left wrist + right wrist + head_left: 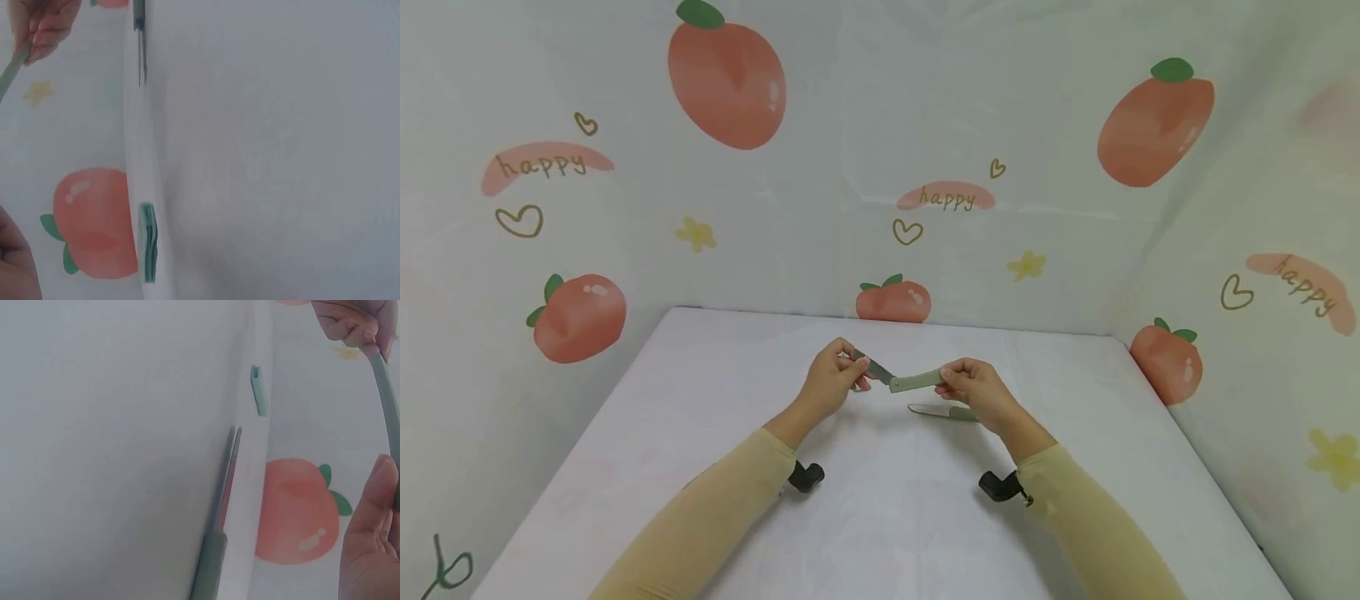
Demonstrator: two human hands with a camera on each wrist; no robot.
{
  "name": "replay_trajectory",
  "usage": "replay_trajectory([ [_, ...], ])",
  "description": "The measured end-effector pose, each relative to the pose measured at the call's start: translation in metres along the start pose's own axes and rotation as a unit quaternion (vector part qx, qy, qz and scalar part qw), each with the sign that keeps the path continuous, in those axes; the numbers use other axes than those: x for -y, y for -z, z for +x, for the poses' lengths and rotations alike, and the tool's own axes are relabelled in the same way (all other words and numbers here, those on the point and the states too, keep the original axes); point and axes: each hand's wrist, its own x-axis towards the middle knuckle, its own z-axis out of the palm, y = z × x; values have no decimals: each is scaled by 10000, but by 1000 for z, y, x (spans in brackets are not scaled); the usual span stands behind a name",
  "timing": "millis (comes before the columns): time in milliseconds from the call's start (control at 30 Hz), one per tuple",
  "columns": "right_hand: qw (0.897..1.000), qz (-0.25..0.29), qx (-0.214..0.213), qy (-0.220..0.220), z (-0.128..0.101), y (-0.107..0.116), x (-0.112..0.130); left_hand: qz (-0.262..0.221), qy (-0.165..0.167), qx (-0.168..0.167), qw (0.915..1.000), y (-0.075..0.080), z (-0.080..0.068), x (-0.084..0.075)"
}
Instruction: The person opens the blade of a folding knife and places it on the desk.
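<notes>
Above the table a folding knife (917, 381) is held partly unfolded, its pale green handle meeting a dark blade at a pivot. My left hand (835, 379) pinches the dark blade near its end. The far end of the green handle is between the thumb and fingers of my right hand (983, 392). Under the right hand lies a second knife (931, 410) with a green handle, its blade pointing left. A small green slotted piece (148, 242) rests on the table; in the head view the left hand mostly hides it, and its kind is unclear.
The white-covered table (880, 525) meets a fabric backdrop (820, 217) printed with fruit, hearts and "happy". Black camera mounts (807, 477) sit at both wrists, below the beige sleeves (722, 508).
</notes>
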Motion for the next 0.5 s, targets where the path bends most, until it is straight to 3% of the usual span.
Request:
replay_trajectory([
  [167,9969,746,-232,-12,-1,-5,-1,-415,-36,-555,9976,-4,-1,3],
  [267,9963,840,-180,-69,0,-5,-2,-527,44,-582,9969,-4,-1,4],
  [367,9980,612,28,-166,2,0,-2,-594,334,-236,9974,1,1,6],
  [500,9979,-138,541,-322,5,11,0,-483,891,552,9933,14,5,8],
])
